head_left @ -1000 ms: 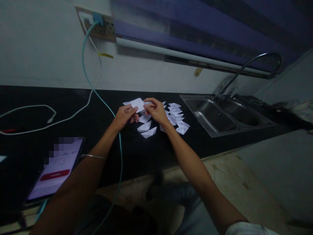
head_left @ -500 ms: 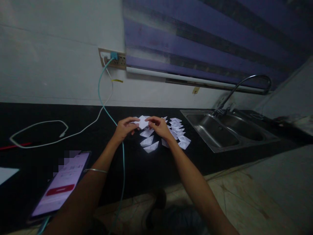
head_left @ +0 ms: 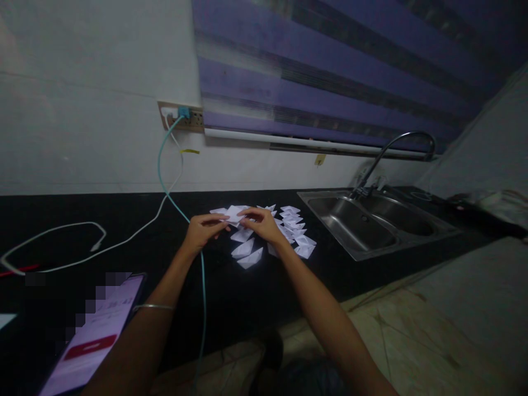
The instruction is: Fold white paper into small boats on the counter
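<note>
Between my two hands is a small folded piece of white paper (head_left: 234,213), held a little above the dark counter. My left hand (head_left: 202,230) pinches its left side with thumb and fingers. On the opposite side my right hand (head_left: 262,223) is closed on the paper's right edge. Several white folded paper boats (head_left: 250,258) lie on the counter below and around my hands. More paper boats (head_left: 292,215) form an overlapping row to the right of my right hand, and my right wrist hides part of the group.
A double steel sink (head_left: 350,225) with a curved faucet (head_left: 388,144) is set in the black counter at right. A phone (head_left: 91,341) lies at lower left, beside my left forearm. A teal cable (head_left: 203,297) and a white cable (head_left: 136,236) run from the wall socket (head_left: 193,118).
The view has shifted slightly, so the counter appears lower and more to the left. The paper between my hands has tipped to a flatter angle, and both hands still hold it.
</note>
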Tool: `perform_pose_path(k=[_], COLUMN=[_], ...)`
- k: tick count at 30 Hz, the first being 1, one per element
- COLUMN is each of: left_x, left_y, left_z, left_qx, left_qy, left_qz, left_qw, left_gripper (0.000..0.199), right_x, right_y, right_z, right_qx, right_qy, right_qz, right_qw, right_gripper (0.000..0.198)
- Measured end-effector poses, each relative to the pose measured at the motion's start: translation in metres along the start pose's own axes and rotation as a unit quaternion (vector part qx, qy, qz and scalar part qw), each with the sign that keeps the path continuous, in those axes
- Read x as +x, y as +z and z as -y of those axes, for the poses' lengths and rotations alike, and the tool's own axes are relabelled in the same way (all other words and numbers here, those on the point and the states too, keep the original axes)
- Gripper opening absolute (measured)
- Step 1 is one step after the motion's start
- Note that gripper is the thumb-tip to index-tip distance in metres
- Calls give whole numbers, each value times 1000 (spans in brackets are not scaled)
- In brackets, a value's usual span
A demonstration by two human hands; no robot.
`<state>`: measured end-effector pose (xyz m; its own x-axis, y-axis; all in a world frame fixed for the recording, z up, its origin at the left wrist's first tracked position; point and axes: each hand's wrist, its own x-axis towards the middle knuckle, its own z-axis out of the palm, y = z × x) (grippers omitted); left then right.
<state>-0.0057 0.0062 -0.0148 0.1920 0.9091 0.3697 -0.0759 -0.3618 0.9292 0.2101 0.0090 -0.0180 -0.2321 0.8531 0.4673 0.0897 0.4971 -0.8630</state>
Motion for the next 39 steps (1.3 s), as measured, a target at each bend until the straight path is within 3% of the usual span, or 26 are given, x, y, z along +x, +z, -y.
perform_pose_path(k=[5,13,20,30,39], left_x=[2,2,2,4,6], left_y=[-2,2,1,8,9], left_z=[3,-2,-2,7,11], left_qx=[16,11,39,45,44], left_qy=[18,-40,-14,-12,16], left_qz=[2,0,-15,-26,-53], left_qw=[1000,999,999,999,997], left_gripper=[18,35,28,34,33], right_x=[0,2,2,1,3], right_y=[1,0,1,4,10], right_z=[1,-4,-5,-7,-16], right_qx=[-7,-11,13,-69,-55], right_qy=[11,-10,-3,17,12], right_qz=[-2,-2,-25,-25,-47], right_qw=[1000,1000,1000,997,997], right_gripper=[21,19,24,25,21])
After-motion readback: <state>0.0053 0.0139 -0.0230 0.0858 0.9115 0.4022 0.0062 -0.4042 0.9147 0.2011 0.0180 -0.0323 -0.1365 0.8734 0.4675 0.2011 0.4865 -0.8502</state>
